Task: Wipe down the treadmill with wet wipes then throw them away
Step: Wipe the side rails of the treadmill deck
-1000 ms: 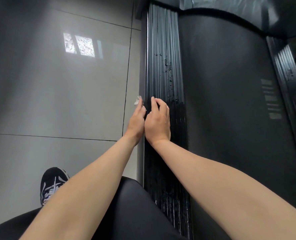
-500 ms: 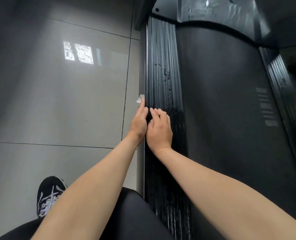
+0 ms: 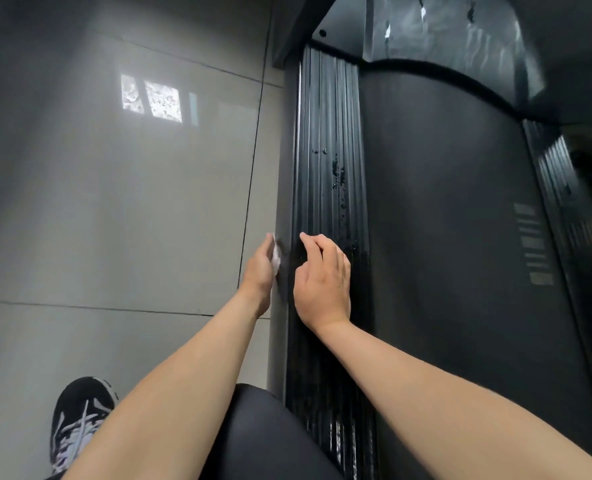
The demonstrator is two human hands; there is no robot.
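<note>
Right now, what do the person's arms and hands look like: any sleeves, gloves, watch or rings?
Both forearms are bare up to the frame edge, with no sleeves in view. The left hand and right hand wear no gloves, and no watch, bracelet or rings show on the sides visible here. Lower down, dark trousers and a black sneaker with white laces are worn.

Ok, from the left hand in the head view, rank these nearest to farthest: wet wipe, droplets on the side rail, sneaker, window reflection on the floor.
1. Wet wipe: in the left hand.
2. Droplets: ahead, right, on the rail.
3. Sneaker and window reflection: too close to call; sneaker back-left, reflection ahead-left.
</note>
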